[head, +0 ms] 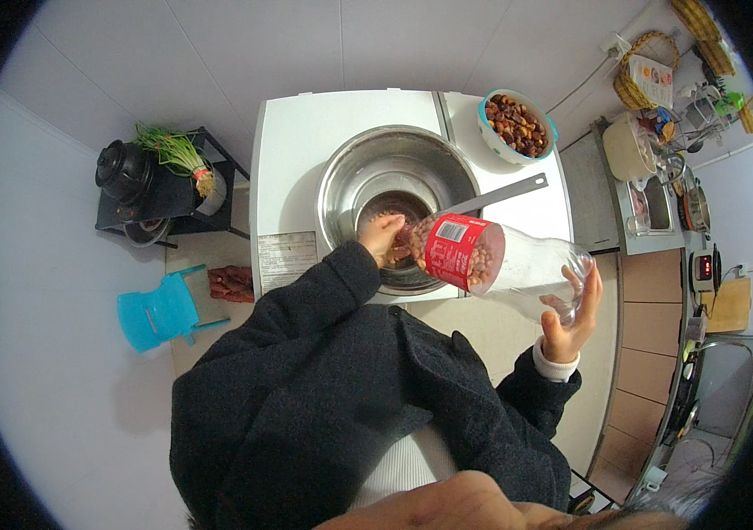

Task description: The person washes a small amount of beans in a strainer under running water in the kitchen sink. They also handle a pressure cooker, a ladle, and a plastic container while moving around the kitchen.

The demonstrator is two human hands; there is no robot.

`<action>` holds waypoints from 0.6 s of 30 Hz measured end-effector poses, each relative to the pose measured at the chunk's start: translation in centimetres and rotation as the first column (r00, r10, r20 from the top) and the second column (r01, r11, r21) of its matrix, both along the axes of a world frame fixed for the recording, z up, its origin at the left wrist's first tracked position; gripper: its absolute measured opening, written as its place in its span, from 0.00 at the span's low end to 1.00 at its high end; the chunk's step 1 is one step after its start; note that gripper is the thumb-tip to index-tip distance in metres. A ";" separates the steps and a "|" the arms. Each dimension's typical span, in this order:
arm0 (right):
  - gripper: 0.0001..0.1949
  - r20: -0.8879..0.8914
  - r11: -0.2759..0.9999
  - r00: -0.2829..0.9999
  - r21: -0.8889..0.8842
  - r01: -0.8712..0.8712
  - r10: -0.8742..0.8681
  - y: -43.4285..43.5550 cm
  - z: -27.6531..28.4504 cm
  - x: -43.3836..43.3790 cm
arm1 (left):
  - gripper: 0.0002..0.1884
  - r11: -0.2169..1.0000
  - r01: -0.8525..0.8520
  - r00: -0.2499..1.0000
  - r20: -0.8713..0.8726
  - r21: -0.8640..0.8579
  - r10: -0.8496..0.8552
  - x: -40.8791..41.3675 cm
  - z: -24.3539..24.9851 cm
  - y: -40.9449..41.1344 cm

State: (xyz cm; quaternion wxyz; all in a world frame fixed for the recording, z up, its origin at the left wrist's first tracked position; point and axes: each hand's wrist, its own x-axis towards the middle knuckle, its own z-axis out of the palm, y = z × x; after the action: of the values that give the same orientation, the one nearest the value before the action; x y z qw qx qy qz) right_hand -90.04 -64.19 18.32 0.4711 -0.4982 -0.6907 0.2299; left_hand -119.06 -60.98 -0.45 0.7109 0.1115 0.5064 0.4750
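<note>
A clear plastic bottle (522, 262) with a red label is tilted, its neck low over a large stainless steel basin (343, 172). Inside the bottle, pale brown nuts that look like peanuts (480, 264) lie towards the neck and behind the label. My left hand (382, 237) grips the neck end, partly hiding the mouth. At the raised base, my right hand (572, 311) holds the bottle with spread fingers. Some of the same nuts (386, 216) show in the bottom of the basin around my left hand. A flat metal handle (509, 193) extends right from the basin, passing behind the bottle.
The basin stands on a white chest-like top (297, 146). A bowl of dark red dried fruit or nuts (517, 126) is at its back right. Leftward are a black rack (177, 205) with green onions (177, 156) and a blue chair (161, 311). A kitchen counter with a sink (658, 205) runs along the right.
</note>
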 end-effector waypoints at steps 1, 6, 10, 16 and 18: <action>0.51 0.014 1.000 1.000 0.007 0.001 -0.001 0.0 -0.1 0.0 | 0.20 1.000 0.020 0.999 0.029 -0.006 -0.020 0.1 0.3 0.1; 0.50 0.008 1.000 1.000 0.018 -0.022 0.021 0.2 0.1 0.1 | 0.20 0.990 0.136 0.954 0.262 0.045 -0.144 -0.7 1.8 -0.3; 0.50 -0.090 0.996 0.995 -0.069 -0.058 0.052 0.2 1.1 -0.1 | 0.19 0.968 0.225 0.924 0.289 0.114 -0.249 -1.3 3.0 0.0; 0.50 0.003 0.998 0.998 -0.003 -0.065 0.065 0.4 1.4 -0.1 | 0.17 0.986 0.159 0.965 0.205 0.045 -0.165 -0.6 0.9 0.4; 0.50 0.078 0.997 0.995 0.046 -0.061 0.057 0.7 1.2 0.1 | 0.17 0.992 0.123 0.975 0.182 0.027 -0.126 -0.3 0.8 0.4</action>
State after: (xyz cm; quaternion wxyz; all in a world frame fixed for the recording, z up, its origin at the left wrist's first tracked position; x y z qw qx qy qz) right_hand -89.94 -63.49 19.48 0.4494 -0.4743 -0.7280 0.2077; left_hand -119.33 -60.54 0.39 0.7820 0.1043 0.4271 0.4419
